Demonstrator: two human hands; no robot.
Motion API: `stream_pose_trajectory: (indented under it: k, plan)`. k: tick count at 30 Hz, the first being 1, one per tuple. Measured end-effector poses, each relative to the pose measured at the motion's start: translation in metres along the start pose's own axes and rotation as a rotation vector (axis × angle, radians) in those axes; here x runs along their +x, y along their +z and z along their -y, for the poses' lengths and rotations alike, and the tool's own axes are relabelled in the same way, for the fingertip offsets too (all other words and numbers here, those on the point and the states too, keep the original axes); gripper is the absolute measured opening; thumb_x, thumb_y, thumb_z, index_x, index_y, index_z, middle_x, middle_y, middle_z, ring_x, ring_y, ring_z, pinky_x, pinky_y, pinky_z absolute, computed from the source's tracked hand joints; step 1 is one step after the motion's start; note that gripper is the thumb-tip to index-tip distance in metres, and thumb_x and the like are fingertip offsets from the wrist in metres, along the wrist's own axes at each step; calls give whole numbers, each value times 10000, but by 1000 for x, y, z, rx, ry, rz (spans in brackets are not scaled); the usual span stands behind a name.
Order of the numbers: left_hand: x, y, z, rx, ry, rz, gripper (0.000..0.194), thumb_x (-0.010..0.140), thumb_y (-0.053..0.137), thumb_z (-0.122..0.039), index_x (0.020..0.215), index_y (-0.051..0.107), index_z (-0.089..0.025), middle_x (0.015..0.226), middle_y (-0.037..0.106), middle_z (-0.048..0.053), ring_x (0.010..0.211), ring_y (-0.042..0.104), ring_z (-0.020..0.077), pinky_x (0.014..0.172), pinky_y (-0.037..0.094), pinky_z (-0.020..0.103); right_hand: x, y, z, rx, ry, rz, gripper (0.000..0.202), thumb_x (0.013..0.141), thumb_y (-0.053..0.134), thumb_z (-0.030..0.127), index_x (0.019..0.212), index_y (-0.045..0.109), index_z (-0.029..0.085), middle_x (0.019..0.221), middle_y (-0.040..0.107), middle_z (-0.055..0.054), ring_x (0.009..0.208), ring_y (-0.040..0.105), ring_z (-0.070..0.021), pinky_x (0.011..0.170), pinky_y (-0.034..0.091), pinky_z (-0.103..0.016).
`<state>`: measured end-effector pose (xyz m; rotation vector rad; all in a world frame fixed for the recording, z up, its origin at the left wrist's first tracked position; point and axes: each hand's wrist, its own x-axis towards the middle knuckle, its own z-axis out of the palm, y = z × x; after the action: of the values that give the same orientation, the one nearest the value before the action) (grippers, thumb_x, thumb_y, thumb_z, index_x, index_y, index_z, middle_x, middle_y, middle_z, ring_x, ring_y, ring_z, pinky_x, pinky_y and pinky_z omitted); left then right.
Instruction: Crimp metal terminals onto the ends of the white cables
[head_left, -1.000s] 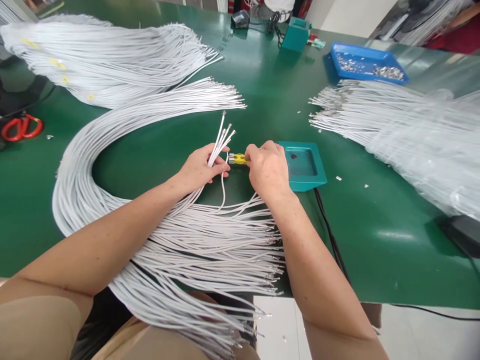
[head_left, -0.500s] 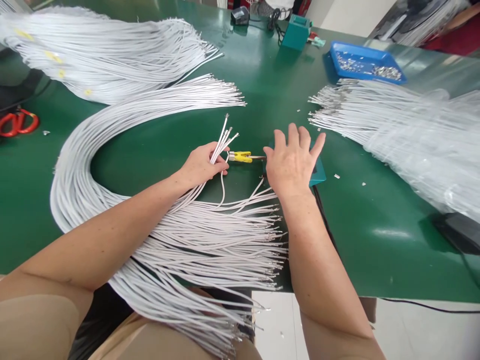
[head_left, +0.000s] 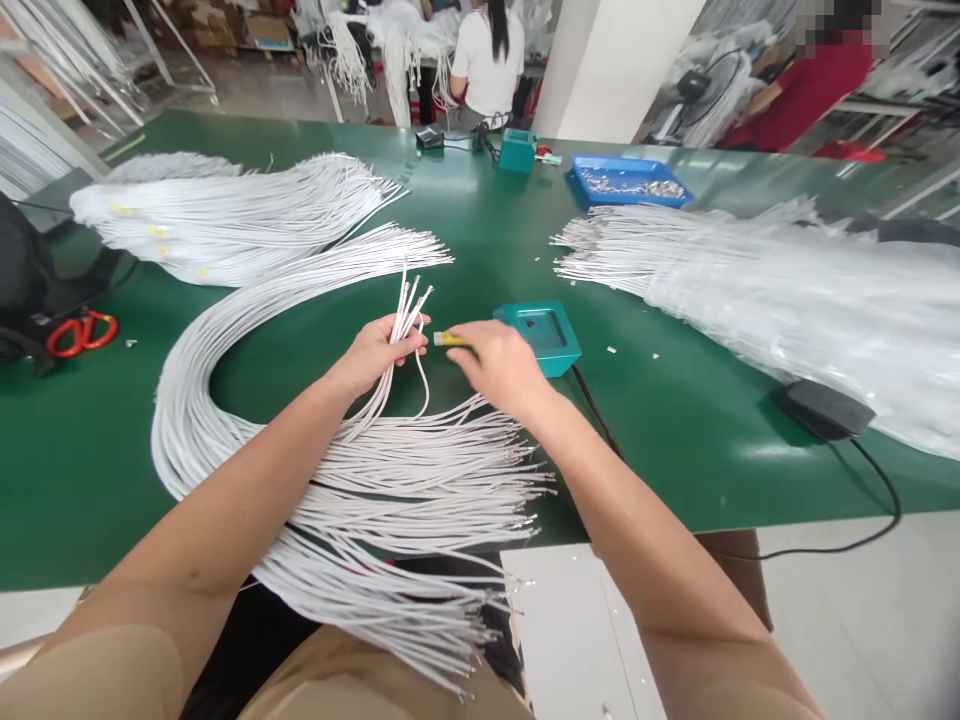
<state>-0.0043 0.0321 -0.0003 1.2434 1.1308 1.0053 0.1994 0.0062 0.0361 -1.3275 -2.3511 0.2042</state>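
1. Head view: the left hand (head_left: 375,352) has its fingers closed around a small bunch of white wires (head_left: 406,310), tips pointing up. It had the same hold half a second ago. One wire of the bunch bows out and curves down beside the others.

2. The right hand (head_left: 504,368) is what has changed most. Half a second ago it was spread wide over the teal box (head_left: 564,356), and the yellow piece (head_left: 455,339) lay uncovered between the two hands. Now the hand is nearer the left one, its fingers bent over the yellow piece, with only the pale end and some yellow showing. It is blurred, so I can't tell whether the fingers grip.

3. The pale end now sits just beside the left fingertips; before, it met them. More of the teal box's recessed top shows behind the right wrist.

4. Across the desk (head_left: 675,440), the long bundle of white wires (head_left: 184,400) keeps its bend, its near ends lying below the hands.

5. The view has tipped up: beyond the blue tray (head_left: 637,200), a person in white (head_left: 491,60) and one in red (head_left: 817,80) show more fully.
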Motion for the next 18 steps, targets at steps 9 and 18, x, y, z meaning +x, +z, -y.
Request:
stream_pose_trajectory:
  k: [9, 18]
  plan:
    - [-23, 3, -29, 102, -14, 40, 392, 716, 793, -337, 1056, 721, -156, 985, 729, 80, 891, 677, 163, 689, 524, 227, -29, 42, 68, -231, -281, 220, 344, 970, 326, 78, 1025, 665, 65, 989, 697, -177, 971, 623, -275, 910, 422, -414]
    - [-42, 8, -29, -104, -76, -220, 292, 728, 788, -214, 995, 709, -126, 694, 598, -18, 641, 562, 62, 627, 474, 207, -57, 47, 82, -214, 77, 309, 350, 1005, 361, 226, 1091, 647, 43, 1003, 690, -203, 964, 654, -289, 865, 454, -423]
